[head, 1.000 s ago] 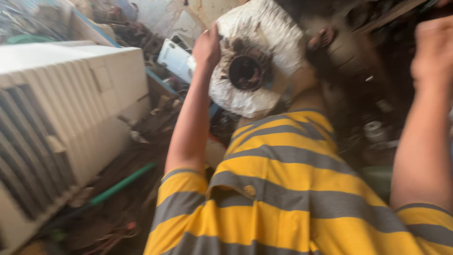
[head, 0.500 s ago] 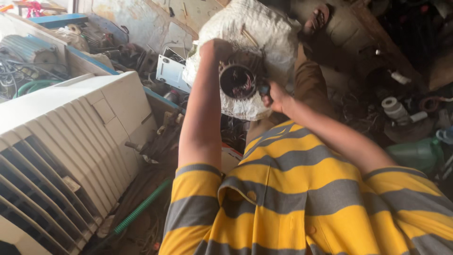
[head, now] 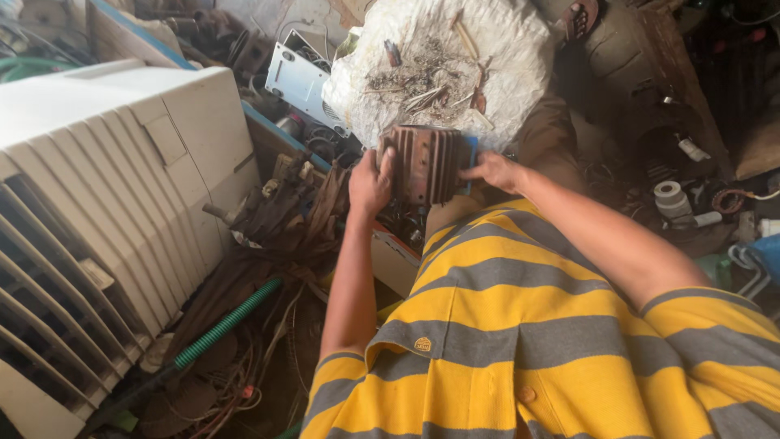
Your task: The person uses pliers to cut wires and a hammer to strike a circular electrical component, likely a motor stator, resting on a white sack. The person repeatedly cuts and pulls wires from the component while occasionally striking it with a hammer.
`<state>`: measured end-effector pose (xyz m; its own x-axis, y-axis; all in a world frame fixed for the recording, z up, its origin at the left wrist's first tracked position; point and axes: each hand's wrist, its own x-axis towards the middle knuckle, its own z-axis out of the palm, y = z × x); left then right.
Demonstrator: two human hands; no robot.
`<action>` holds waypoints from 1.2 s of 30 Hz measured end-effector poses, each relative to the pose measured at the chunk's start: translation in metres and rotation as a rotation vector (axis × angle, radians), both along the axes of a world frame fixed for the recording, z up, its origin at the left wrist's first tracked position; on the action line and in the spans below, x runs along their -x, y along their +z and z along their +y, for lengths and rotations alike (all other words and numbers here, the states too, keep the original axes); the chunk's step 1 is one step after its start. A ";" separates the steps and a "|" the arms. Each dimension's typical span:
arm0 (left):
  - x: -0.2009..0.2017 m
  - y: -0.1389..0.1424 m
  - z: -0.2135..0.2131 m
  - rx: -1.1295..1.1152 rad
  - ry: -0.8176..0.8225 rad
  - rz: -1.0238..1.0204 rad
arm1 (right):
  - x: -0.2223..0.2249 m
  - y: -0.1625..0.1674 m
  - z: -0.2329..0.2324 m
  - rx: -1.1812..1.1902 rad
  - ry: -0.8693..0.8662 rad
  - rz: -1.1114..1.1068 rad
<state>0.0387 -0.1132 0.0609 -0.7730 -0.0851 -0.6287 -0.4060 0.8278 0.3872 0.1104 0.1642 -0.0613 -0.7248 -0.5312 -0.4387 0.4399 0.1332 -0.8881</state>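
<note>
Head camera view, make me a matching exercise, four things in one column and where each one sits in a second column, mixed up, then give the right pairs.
Things:
1. finned motor housing
2. white louvred cooler cabinet
3. green ribbed hose
4. white sack with scraps on top

Places:
A. on the cluttered floor, lower left, beside the cabinet
B. between the left hand and the right hand
C. just beyond the hands, at top centre
D. filling the left side of the view

Pairs: 1-B, 2-D, 3-A, 4-C
</note>
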 end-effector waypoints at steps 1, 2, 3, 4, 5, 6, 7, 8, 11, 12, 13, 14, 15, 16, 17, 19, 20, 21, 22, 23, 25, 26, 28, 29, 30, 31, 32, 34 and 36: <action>-0.007 0.005 0.000 -0.035 0.028 0.035 | -0.002 -0.002 0.003 -0.149 0.184 0.473; -0.012 0.010 0.001 -0.085 0.045 0.063 | -0.005 -0.003 0.007 -0.177 0.240 0.515; -0.015 0.016 0.001 -0.131 0.066 0.088 | -0.006 -0.004 0.012 -0.199 0.301 0.554; -0.016 0.022 0.001 -0.173 0.092 0.107 | -0.005 -0.002 0.018 -0.217 0.365 0.587; -0.014 0.027 0.000 -0.187 0.072 0.116 | -0.001 0.004 0.024 -0.192 0.315 0.683; -0.010 0.032 -0.002 -0.203 0.051 0.126 | 0.005 0.011 0.029 -0.168 0.263 0.779; -0.003 0.034 -0.001 -0.220 0.032 0.147 | 0.014 0.020 0.034 -0.145 0.211 0.884; 0.005 0.035 -0.001 -0.206 0.013 0.171 | 0.024 0.028 0.037 -0.108 0.140 0.625; 0.039 0.028 0.006 -0.178 -0.073 0.254 | 0.052 0.052 0.037 -0.088 -0.061 0.123; 0.052 0.023 0.010 -0.176 -0.114 0.281 | 0.059 0.056 0.033 -0.139 -0.121 0.130; 0.064 0.017 0.015 -0.173 -0.153 0.304 | 0.066 0.058 0.032 -0.188 -0.181 0.133; 0.075 0.011 0.020 -0.185 -0.166 0.278 | 0.070 0.058 0.031 -0.238 -0.222 0.196; 0.086 0.003 0.025 -0.194 -0.178 0.253 | 0.073 0.056 0.029 -0.283 -0.262 0.259; 0.095 -0.003 0.030 -0.204 -0.187 0.228 | 0.075 0.052 0.030 -0.327 -0.299 0.324; 0.102 -0.009 0.035 -0.213 -0.215 0.281 | 0.075 0.047 0.031 -0.362 -0.330 0.298; 0.110 -0.019 0.042 -0.234 -0.281 0.398 | 0.074 0.036 0.035 -0.432 -0.403 0.256; 0.110 -0.023 0.044 -0.242 -0.266 0.360 | 0.072 0.031 0.036 -0.380 -0.413 0.257; 0.109 -0.026 0.044 -0.250 -0.251 0.320 | 0.070 0.027 0.038 -0.329 -0.422 0.256; 0.106 -0.027 0.042 -0.259 -0.235 0.272 | 0.068 0.025 0.037 -0.279 -0.428 0.246; 0.102 -0.028 0.041 -0.255 -0.226 0.300 | 0.066 0.023 0.037 -0.311 -0.403 0.308; 0.090 -0.029 0.034 -0.238 -0.210 0.378 | 0.060 0.022 0.033 -0.364 -0.354 0.451; 0.083 -0.029 0.030 -0.253 -0.216 0.383 | 0.057 0.023 0.030 -0.388 -0.336 0.529; 0.066 -0.029 0.024 -0.297 -0.222 0.356 | 0.053 0.025 0.027 -0.452 -0.290 0.647; 0.058 -0.029 0.022 -0.288 -0.229 0.340 | 0.052 0.026 0.026 -0.484 -0.270 0.508; 0.051 -0.030 0.019 -0.280 -0.236 0.327 | 0.052 0.027 0.028 -0.513 -0.249 0.371; 0.045 -0.030 0.017 -0.274 -0.239 0.311 | 0.052 0.028 0.030 -0.540 -0.224 0.230; 0.040 -0.030 0.015 -0.260 -0.251 0.275 | 0.054 0.030 0.034 -0.580 -0.167 0.338; 0.035 -0.029 0.009 -0.239 -0.283 0.214 | 0.058 0.039 0.044 -0.665 -0.054 0.559; 0.036 -0.026 0.005 -0.224 -0.321 0.195 | 0.062 0.051 0.058 -0.616 -0.078 0.609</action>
<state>0.0031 -0.1082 0.0348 -0.8442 0.3003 -0.4441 -0.0438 0.7870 0.6154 0.0481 0.2226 -0.0108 -0.9512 -0.2663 -0.1560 -0.0605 0.6566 -0.7518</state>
